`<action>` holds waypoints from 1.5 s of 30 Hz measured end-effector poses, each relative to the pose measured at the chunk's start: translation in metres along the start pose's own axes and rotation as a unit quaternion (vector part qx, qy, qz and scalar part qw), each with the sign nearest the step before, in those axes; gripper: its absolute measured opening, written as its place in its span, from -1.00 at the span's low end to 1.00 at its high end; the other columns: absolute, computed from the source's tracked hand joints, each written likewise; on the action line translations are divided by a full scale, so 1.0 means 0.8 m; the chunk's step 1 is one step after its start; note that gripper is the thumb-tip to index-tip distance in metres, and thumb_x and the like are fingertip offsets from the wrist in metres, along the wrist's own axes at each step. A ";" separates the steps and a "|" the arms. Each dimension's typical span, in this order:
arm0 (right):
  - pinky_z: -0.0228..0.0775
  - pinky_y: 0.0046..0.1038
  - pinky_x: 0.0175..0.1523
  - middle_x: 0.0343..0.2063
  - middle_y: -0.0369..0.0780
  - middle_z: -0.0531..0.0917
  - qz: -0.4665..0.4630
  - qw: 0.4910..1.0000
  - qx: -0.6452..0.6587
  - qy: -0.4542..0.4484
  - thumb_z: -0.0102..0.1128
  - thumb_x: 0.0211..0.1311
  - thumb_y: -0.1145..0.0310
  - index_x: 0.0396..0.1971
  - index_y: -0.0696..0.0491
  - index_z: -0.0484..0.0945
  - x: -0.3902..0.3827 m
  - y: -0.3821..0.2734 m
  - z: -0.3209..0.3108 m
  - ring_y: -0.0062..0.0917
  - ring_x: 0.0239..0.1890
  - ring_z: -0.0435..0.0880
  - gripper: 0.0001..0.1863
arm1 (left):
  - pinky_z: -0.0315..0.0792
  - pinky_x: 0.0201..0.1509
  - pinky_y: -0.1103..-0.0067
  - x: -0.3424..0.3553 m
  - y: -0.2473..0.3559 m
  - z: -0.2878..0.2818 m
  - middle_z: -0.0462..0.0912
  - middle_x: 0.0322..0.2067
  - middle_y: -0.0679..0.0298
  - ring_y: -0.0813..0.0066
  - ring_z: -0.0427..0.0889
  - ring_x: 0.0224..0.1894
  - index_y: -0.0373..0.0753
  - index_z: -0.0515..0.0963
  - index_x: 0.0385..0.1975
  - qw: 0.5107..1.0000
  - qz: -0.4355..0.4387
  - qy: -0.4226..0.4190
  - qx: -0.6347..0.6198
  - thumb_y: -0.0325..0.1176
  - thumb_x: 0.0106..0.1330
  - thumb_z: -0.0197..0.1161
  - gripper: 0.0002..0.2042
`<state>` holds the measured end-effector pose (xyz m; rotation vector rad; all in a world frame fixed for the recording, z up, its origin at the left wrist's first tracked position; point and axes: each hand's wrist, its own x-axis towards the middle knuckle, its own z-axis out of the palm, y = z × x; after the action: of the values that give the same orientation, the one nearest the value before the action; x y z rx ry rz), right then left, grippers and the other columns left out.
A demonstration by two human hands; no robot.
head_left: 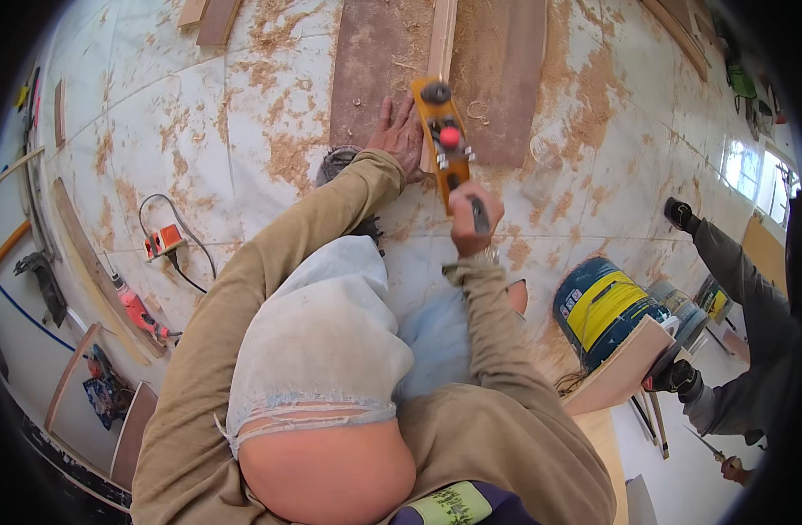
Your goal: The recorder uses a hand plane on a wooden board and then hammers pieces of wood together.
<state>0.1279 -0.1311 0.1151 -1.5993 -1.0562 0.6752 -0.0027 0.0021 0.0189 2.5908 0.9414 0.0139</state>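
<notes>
My right hand [476, 217] is wrapped round the dark rear handle of an orange hand plane [433, 122] with a red knob. The plane lies along a narrow pale wood strip [442, 39], covering its near end. My left hand [399, 140] rests flat, fingers stretched out, on a brown board [366, 74] just left of the plane. The strip runs away from me over the brown boards, with another wide brown panel [502, 79] to its right. Shavings and dust lie on both. The plane hides the sole's contact with the wood.
Sawdust covers the tiled floor [278, 79]. At left are a power socket [163, 241] with cord and a pink power tool [134, 306]. A dark blue bucket [606, 306] with a yellow label stands at right, near another person's dark sleeve [742, 271].
</notes>
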 end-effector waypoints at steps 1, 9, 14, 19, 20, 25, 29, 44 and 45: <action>0.30 -0.47 -0.47 -0.72 -0.25 0.47 0.058 0.998 0.027 0.006 0.20 0.14 0.44 -0.63 0.17 0.53 0.058 -0.003 0.017 -0.64 -0.62 0.47 -0.81 | -0.38 0.60 -0.06 -0.003 0.003 -0.001 -0.16 0.55 -0.18 -0.10 -0.29 0.62 -0.39 -0.05 0.52 1.000 -0.015 0.001 -0.027 0.09 0.19 0.28 0.02; 0.28 -0.45 -0.49 -0.72 -0.24 0.47 0.057 0.995 0.079 0.019 0.22 0.12 0.46 -0.63 0.16 0.50 0.047 0.032 0.024 -0.57 -0.64 0.47 -0.81 | -0.41 0.60 -0.05 -0.018 -0.003 0.007 -0.19 0.55 -0.18 -0.04 -0.33 0.63 -0.37 -0.20 0.54 0.997 -0.043 -0.022 -0.053 0.01 0.10 0.34 0.12; 0.36 -0.49 -0.43 -0.69 -0.20 0.50 0.077 0.996 0.032 -0.007 0.17 0.10 0.51 -0.64 0.19 0.49 -0.080 -0.027 -0.014 -0.55 -0.61 0.50 -0.84 | -0.41 0.60 -0.05 -0.010 -0.003 0.006 -0.19 0.55 -0.18 -0.05 -0.29 0.63 -0.31 -0.18 0.56 0.997 0.019 0.037 0.068 0.03 0.09 0.35 0.12; 0.24 -0.46 -0.54 -0.74 -0.28 0.52 0.014 0.997 -0.057 0.056 0.19 0.19 0.40 -0.66 0.14 0.56 0.197 0.013 0.034 -0.59 -0.70 0.44 -0.76 | -0.40 0.60 -0.05 0.003 0.018 -0.005 -0.19 0.55 -0.17 -0.07 -0.24 0.62 -0.36 -0.28 0.54 0.998 -0.017 0.010 -0.066 -0.02 0.12 0.32 0.13; 0.24 -0.46 -0.54 -0.74 -0.28 0.52 0.014 0.997 -0.055 0.056 0.19 0.19 0.40 -0.66 0.14 0.56 0.190 0.023 0.039 -0.59 -0.70 0.44 -0.76 | -0.40 0.60 -0.05 -0.002 0.016 -0.005 -0.19 0.55 -0.17 -0.08 -0.24 0.62 -0.37 -0.30 0.54 0.998 -0.027 -0.029 -0.053 -0.02 0.12 0.32 0.13; 0.23 -0.46 -0.51 -0.73 -0.26 0.47 0.057 0.996 0.069 0.022 0.21 0.13 0.44 -0.62 0.18 0.52 0.036 0.014 0.025 -0.62 -0.65 0.42 -0.82 | -0.41 0.60 -0.05 -0.013 -0.004 0.009 -0.18 0.55 -0.15 -0.07 -0.24 0.62 -0.38 -0.28 0.54 0.998 -0.050 0.015 -0.045 -0.02 0.14 0.30 0.11; 0.33 -0.50 -0.42 -0.69 -0.20 0.51 0.071 0.996 0.047 -0.005 0.14 0.08 0.50 -0.65 0.17 0.50 -0.085 -0.024 -0.011 -0.54 -0.60 0.50 -0.85 | -0.43 0.59 -0.08 0.000 -0.003 0.004 -0.18 0.56 -0.14 -0.09 -0.26 0.62 -0.40 -0.20 0.54 1.000 0.000 -0.004 0.013 0.03 0.15 0.28 0.08; 0.28 -0.48 -0.47 -0.72 -0.23 0.48 0.059 0.997 0.039 0.008 0.19 0.10 0.50 -0.63 0.16 0.51 -0.032 -0.004 -0.005 -0.55 -0.64 0.48 -0.85 | -0.43 0.59 -0.07 -0.005 0.001 -0.003 -0.23 0.56 -0.19 -0.13 -0.27 0.62 -0.38 -0.17 0.54 0.998 -0.024 -0.017 -0.052 0.02 0.19 0.28 0.05; 0.31 -0.47 -0.45 -0.71 -0.20 0.48 0.079 0.996 0.035 0.000 0.20 0.09 0.50 -0.62 0.16 0.51 -0.077 -0.022 -0.010 -0.50 -0.64 0.49 -0.86 | -0.44 0.58 -0.08 -0.006 -0.005 0.004 -0.23 0.55 -0.19 -0.12 -0.28 0.62 -0.36 -0.14 0.54 0.998 -0.009 0.022 -0.050 0.03 0.18 0.28 0.04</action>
<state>0.1021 -0.1886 0.1289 -1.6324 -0.9037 0.8093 -0.0086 0.0007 0.0151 2.4990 0.9535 0.1107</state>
